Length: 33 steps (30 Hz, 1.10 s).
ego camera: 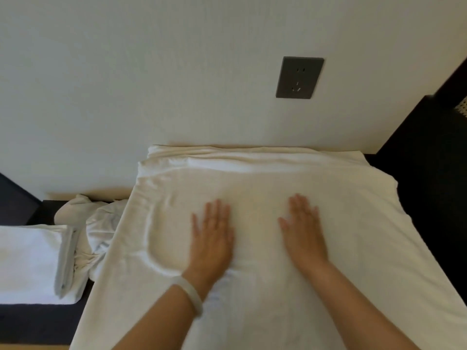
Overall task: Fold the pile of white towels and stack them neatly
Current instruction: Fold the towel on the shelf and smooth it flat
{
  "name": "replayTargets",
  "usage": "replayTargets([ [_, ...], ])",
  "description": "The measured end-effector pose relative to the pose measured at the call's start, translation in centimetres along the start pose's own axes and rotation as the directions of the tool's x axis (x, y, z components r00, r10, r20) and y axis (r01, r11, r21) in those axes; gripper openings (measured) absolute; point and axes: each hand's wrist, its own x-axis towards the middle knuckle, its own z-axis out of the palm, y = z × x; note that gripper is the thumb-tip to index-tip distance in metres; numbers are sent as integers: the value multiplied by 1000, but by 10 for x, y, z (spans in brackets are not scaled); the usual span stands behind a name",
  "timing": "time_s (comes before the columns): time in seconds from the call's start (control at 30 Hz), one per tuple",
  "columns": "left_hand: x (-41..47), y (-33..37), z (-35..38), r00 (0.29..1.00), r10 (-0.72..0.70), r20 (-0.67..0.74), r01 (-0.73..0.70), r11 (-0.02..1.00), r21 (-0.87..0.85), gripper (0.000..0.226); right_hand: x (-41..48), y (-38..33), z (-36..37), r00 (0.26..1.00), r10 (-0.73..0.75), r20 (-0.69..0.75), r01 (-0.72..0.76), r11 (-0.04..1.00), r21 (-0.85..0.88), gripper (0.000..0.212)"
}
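A large white towel (pixel 341 223) lies spread over the dark surface in front of me, its far edge bunched against the wall. My left hand (pixel 213 238) lies flat on it, palm down, fingers straight, a pale bangle on the wrist. My right hand (pixel 304 231) presses flat on the towel to the right, fingers spread. A curved wrinkle runs left of my left hand. To the left, crumpled white towels (pixel 98 223) sit in a heap. A stack of folded white towels (pixel 32 263) lies at the far left.
The cream wall (pixel 151 72) stands right behind the towel and carries a grey power socket (pixel 299 77). A dark surface (pixel 434 185) shows at the right and below the folded stack. A dark object (pixel 15 198) sits at the left edge.
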Motion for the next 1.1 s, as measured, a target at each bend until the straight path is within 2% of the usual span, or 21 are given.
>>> replayTargets([
  [0.07,-14,27,8,983,185,10,-185,983,0,55,-18,-38,13,974,-217,68,215,976,39,57],
  [0.1,-19,25,9,974,222,34,-222,975,2,54,-26,-42,18,957,-262,127,257,965,55,57],
  [0.13,-22,15,9,976,215,16,-216,976,18,55,-30,-34,19,958,-258,128,251,966,69,58],
  [0.2,-28,-19,8,992,126,-10,-126,991,46,56,-31,7,21,983,-160,87,157,987,40,63],
  [0.3,-43,-77,-3,990,-138,-24,139,990,28,64,-32,67,4,985,139,105,-135,990,-43,68],
  [0.37,-51,-95,-4,958,-285,-12,285,958,-22,71,-29,68,-8,946,273,175,-268,962,-50,66],
  [0.4,-53,-91,-5,950,-313,-10,313,950,-20,73,-28,51,-10,956,257,144,-256,966,-24,64],
  [0.43,-55,-78,-6,960,-278,-27,277,961,-9,73,-28,27,-9,981,175,78,-177,984,16,60],
  [0.5,-60,-42,-2,997,-69,-30,69,998,-3,62,-31,-33,4,995,-80,-55,85,991,100,58],
  [0.57,-66,-24,2,994,109,-6,-109,994,22,56,-44,-87,16,941,-339,12,335,935,115,59],
  [0.63,-65,-43,1,995,97,-5,-97,995,35,55,-48,-93,27,905,-407,123,395,912,112,59],
  [0.7,-66,-81,-4,999,-29,-17,29,998,48,58,-41,-60,27,936,-305,174,292,952,94,66],
  [0.77,-66,-118,-15,978,-209,-16,209,978,25,64,-33,-19,18,978,-138,157,133,990,39,79],
  [0.83,-63,-127,-21,952,-304,22,304,953,16,74,-27,9,6,977,-9,212,14,1000,-26,92],
  [0.9,-60,-101,-25,966,-257,29,256,967,6,75,-32,13,-5,973,4,230,2,1000,-24,93],
  [1.0,-67,-57,-15,996,-73,51,69,996,62,64,-52,8,-19,961,47,271,-30,997,-65,72],
  [1.1,-73,-58,-5,992,-87,94,79,993,91,65,-66,23,-18,907,215,362,-168,973,-160,73],
])
